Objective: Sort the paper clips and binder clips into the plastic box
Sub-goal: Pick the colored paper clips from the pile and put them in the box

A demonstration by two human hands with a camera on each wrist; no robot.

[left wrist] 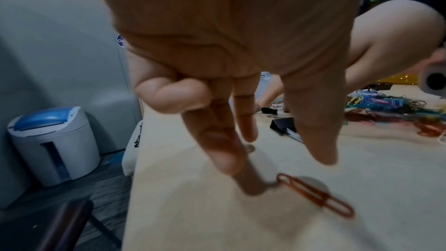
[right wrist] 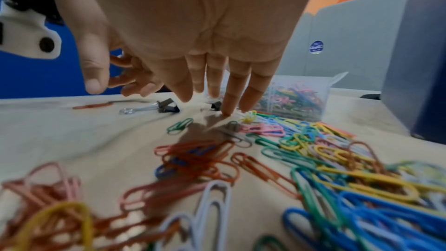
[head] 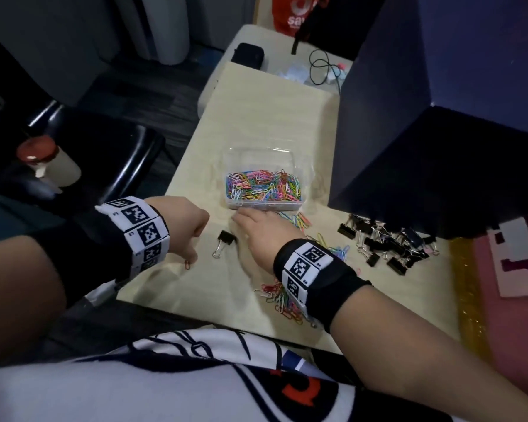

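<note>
- Paper clips, coloured wire, most of them heaped in the clear plastic box (head: pixel 264 190) that stands open-topped on the pale wooden bench (head: pixel 256 117); the box is well filled with mixed colours.
- Loose coloured paper clips (right wrist: pixel 301 140) lie on the bench in front of the box and run on toward me beneath my right wrist, reds, greens, yellows and blues tangled together.
- My right hand (head: pixel 256 229) is stretched forward, fingers straight and together; in the right wrist view one fingertip (right wrist: pixel 226 112) touches the bench just before the box, at the edge of the loose clips. It holds nothing.
- My left hand (head: pixel 185 226) hovers over the left part of the bench; in the left wrist view its long fingers (left wrist: pixel 217 140) point down at the surface, the little finger is curled, and it grips nothing.
- One red paper clip (left wrist: pixel 316 196) lies flat on the bench just below and beside the left fingertips; whether a fingertip touches it I cannot tell.
- One black binder clip with silver wire handles (head: pixel 224 243) lies alone on the bench between my two hands.
- A pile of black binder clips (head: pixel 390 242) lies on the right part of the bench, well apart from the box, in front of a dark blue partition (head: pixel 424 132).
</note>
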